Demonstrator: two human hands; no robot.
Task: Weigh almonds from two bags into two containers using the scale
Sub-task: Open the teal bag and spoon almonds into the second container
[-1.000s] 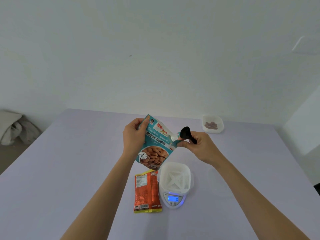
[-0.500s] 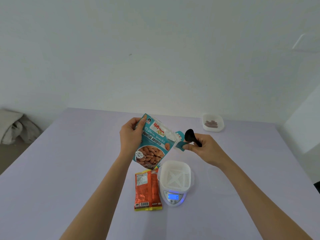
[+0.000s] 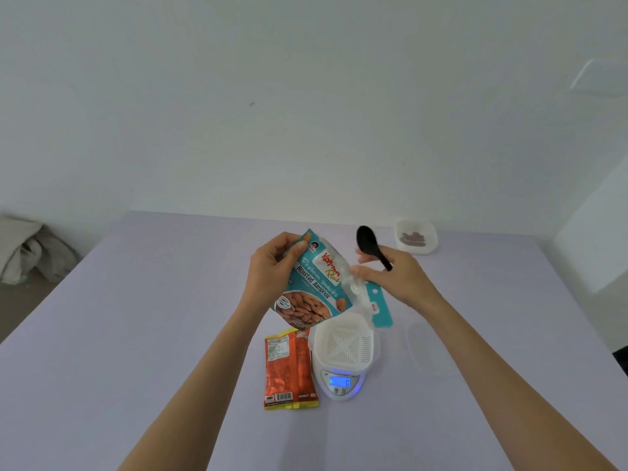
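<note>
Teal foil almond pouch (image 3: 312,290), likely light, crinkly and slick, hangs tilted above the white slotted container (image 3: 345,341) on the white digital scale (image 3: 339,382), the fingers of your left hand (image 3: 272,266) curled round its upper edge, those of your right hand (image 3: 397,277) pinching its torn top and a black plastic spoon (image 3: 368,241); grip it by the stiffer seams.

Teal bag (image 3: 314,290), seemingly torn open, black spoon (image 3: 367,241)

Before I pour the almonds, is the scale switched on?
On. The scale has its display lit blue with a digit showing, though the reading is too small to be sure of.
</note>
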